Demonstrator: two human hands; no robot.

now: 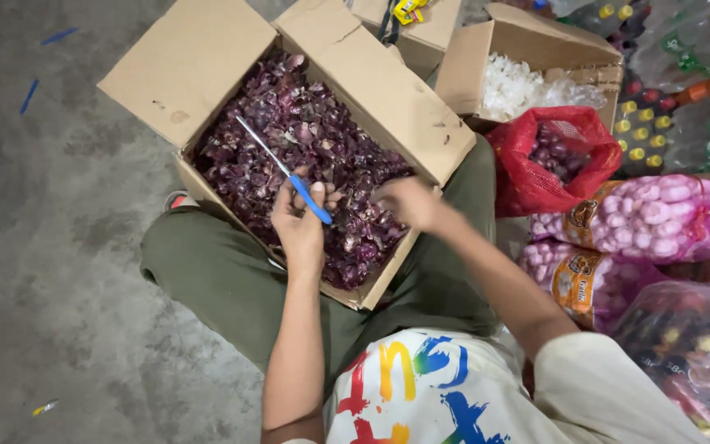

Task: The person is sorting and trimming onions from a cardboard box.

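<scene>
One grip (301,215) around knife (283,169)

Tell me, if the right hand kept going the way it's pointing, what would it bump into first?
The right hand points left, low over the purple onion skins in the cardboard box. It would probably meet the left hand holding the blue-handled knife first, though depth is unclear.

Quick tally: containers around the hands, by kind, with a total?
Open brown cardboard boxes: 3, namely the big one of purple onion peels, one of white peels, one behind
Red mesh sacks of purple onions: 1
Pink mesh bags of white garlic: 2
Total: 6
The left hand holds the blue-handled knife.
</scene>
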